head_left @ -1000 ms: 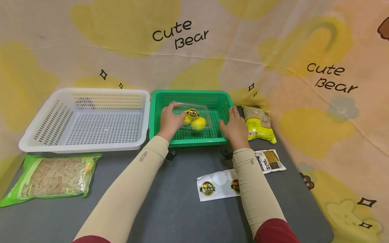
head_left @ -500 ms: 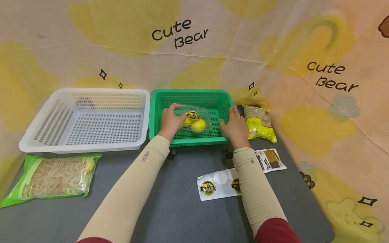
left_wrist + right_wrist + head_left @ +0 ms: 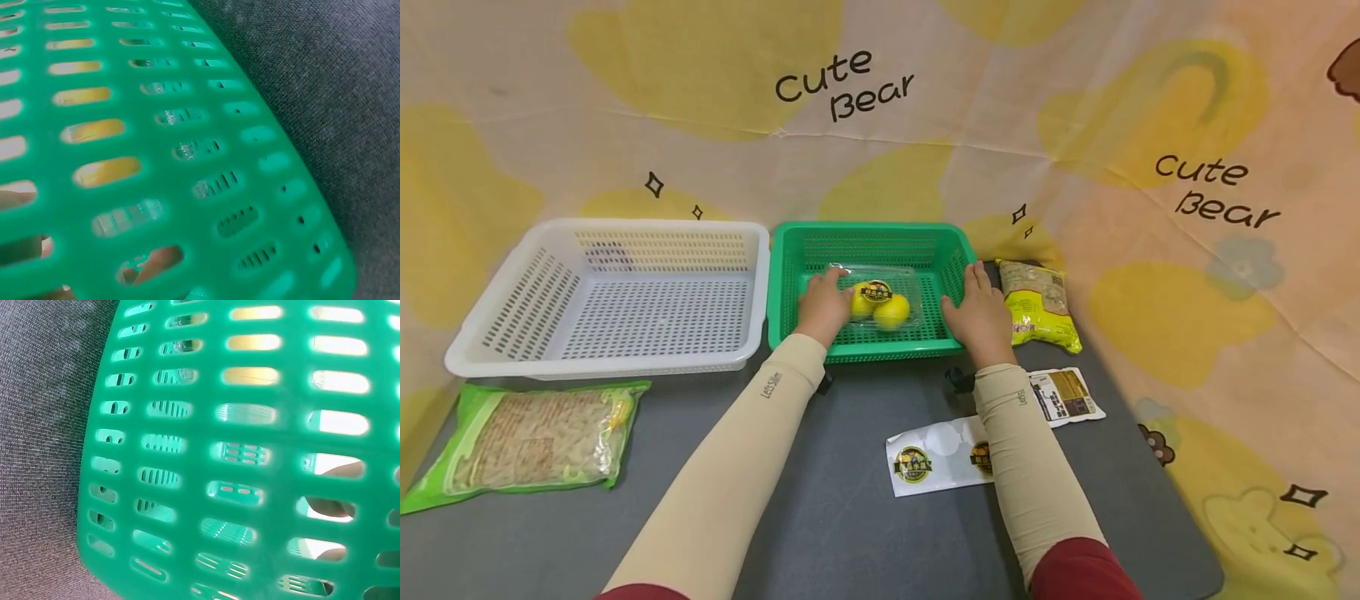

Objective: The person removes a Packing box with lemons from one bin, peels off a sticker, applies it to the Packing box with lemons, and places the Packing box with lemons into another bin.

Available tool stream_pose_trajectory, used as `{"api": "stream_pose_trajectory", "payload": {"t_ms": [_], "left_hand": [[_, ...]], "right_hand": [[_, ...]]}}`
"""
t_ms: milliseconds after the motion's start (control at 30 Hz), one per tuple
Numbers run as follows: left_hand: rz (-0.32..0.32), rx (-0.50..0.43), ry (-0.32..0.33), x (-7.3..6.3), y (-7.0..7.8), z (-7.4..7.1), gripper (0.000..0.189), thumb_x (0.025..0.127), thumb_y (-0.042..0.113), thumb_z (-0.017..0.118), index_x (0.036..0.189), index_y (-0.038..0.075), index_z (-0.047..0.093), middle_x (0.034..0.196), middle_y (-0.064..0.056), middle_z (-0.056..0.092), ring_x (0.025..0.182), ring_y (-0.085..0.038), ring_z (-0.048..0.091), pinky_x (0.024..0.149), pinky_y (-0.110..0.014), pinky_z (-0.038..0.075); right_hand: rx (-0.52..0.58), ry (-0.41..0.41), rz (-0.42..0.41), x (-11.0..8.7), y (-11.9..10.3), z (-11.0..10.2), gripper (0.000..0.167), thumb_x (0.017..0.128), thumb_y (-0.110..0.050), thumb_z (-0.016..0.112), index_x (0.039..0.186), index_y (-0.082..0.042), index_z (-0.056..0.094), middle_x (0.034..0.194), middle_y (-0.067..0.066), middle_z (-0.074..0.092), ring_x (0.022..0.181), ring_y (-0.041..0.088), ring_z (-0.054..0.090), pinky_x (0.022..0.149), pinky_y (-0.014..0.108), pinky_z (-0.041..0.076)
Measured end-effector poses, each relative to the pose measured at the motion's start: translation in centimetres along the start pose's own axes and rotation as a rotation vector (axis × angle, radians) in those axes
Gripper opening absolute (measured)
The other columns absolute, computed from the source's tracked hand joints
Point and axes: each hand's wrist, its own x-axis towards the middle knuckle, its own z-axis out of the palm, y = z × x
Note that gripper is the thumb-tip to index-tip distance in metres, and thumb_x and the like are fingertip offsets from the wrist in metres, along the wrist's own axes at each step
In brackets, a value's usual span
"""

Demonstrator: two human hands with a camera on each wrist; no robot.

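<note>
In the head view a clear plastic box [image 3: 907, 287] lies low inside the green basket [image 3: 880, 354]. Yellow lemons [image 3: 891, 312] show through it, under a round black-and-yellow label [image 3: 876, 291]. My left hand [image 3: 824, 307] holds the box at its left end, thumb on the near side of its top. At the basket's right rim rests my right hand [image 3: 983, 315], fingers stretched forward and thumb inside. Both wrist views are filled by the basket's slotted front wall [image 3: 206, 187], with bits of yellow behind the slots.
A white basket [image 3: 602, 367] stands left of the green one. A green-edged food bag [image 3: 542, 437] lies before it. To the right are a yellow bag [image 3: 1039, 304] and a small white packet [image 3: 1063, 396]. A sticker sheet [image 3: 936, 454] lies partly under my right forearm.
My left hand has lowered the box into the green basket and shifted slightly right and nearer. The box looks flatter now. My right hand has stayed at the rim.
</note>
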Motion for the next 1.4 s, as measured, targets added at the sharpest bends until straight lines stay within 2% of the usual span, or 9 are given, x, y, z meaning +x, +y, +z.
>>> {"api": "stream_pose_trajectory", "payload": {"t_ms": [367,533,633,767,900,1033,1133,1267,1400], "left_hand": [[-0.015,0.009,0.005,0.2,0.1,0.3,0.046,0.113,0.029,0.052,0.158,0.02,0.047,0.165,-0.025,0.033,0.137,-0.055,0.038,0.106,-0.06,0.043],[0.011,0.031,0.042,0.3,-0.1,0.4,0.045,0.112,0.029,0.055,0.156,0.021,0.05,0.164,-0.028,0.03,0.139,-0.054,0.03,0.102,-0.058,0.046],[0.034,0.04,0.076,0.5,-0.3,0.4,0.043,0.113,0.029,0.054,0.155,0.021,0.053,0.168,-0.026,0.023,0.145,-0.052,0.022,0.11,-0.061,0.039],[0.142,0.002,0.231,0.8,-0.6,0.2,0.04,0.114,0.028,0.051,0.152,0.023,0.059,0.172,-0.019,0.02,0.152,-0.047,0.014,0.121,-0.062,0.023],[0.385,-0.039,0.455,0.6,-0.6,-0.1,0.04,0.113,0.025,0.053,0.152,0.022,0.061,0.173,-0.013,0.026,0.155,-0.04,0.017,0.126,-0.057,0.016],[0.535,0.004,0.547,-1.0,-0.5,-0.7,0.043,0.112,0.027,0.05,0.154,0.024,0.059,0.173,-0.01,0.027,0.159,-0.036,0.013,0.127,-0.058,0.002],[0.553,0.032,0.542,-3.0,-0.2,-1.3,0.046,0.113,0.034,0.045,0.157,0.027,0.055,0.174,-0.009,0.025,0.161,-0.034,0.005,0.123,-0.064,-0.01],[0.568,0.071,0.527,-5.4,0.0,-2.5,0.051,0.111,0.044,0.044,0.16,0.029,0.051,0.176,-0.006,0.02,0.162,-0.034,-0.001,0.118,-0.07,-0.015],[0.571,0.127,0.534,-7.1,-1.0,-3.9,0.057,0.109,0.049,0.046,0.163,0.03,0.046,0.178,-0.001,0.009,0.162,-0.035,-0.004,0.115,-0.073,-0.019]], "right_hand": [[0.02,0.0,0.013,0.3,0.1,0.1,0.08,0.109,-0.042,0.053,0.17,-0.007,0.017,0.178,0.01,0.009,0.152,0.048,0.03,0.116,0.064,0.036],[0.037,0.005,0.018,0.6,0.1,0.2,0.078,0.109,-0.04,0.053,0.17,-0.007,0.017,0.177,0.011,0.01,0.153,0.048,0.029,0.117,0.065,0.034],[0.038,-0.003,0.017,0.9,-0.1,0.4,0.078,0.109,-0.04,0.052,0.17,-0.007,0.017,0.178,0.01,0.01,0.153,0.049,0.029,0.116,0.065,0.035],[0.044,-0.013,0.01,1.2,-0.4,0.6,0.079,0.109,-0.04,0.052,0.17,-0.007,0.016,0.178,0.01,0.009,0.152,0.049,0.03,0.115,0.065,0.036],[0.062,-0.001,-0.003,1.4,-0.6,0.6,0.079,0.108,-0.04,0.055,0.169,-0.005,0.019,0.177,0.012,0.011,0.151,0.05,0.031,0.115,0.065,0.036],[0.074,0.001,-0.016,1.6,-0.5,0.6,0.083,0.108,-0.048,0.053,0.169,-0.002,0.02,0.176,0.016,0.014,0.152,0.051,0.029,0.119,0.065,0.031],[0.081,-0.003,-0.017,1.7,-0.4,0.3,0.089,0.107,-0.059,0.049,0.168,0.0,0.02,0.175,0.019,0.013,0.153,0.053,0.026,0.122,0.065,0.025],[0.106,-0.022,-0.011,1.7,-0.1,-0.1,0.094,0.106,-0.066,0.044,0.168,0.001,0.02,0.175,0.021,0.013,0.154,0.055,0.021,0.123,0.067,0.017],[0.139,-0.061,-0.001,1.9,0.6,-0.5,0.095,0.105,-0.073,0.036,0.171,-0.01,0.012,0.176,0.019,0.01,0.157,0.055,0.008,0.123,0.07,0.011]]}}
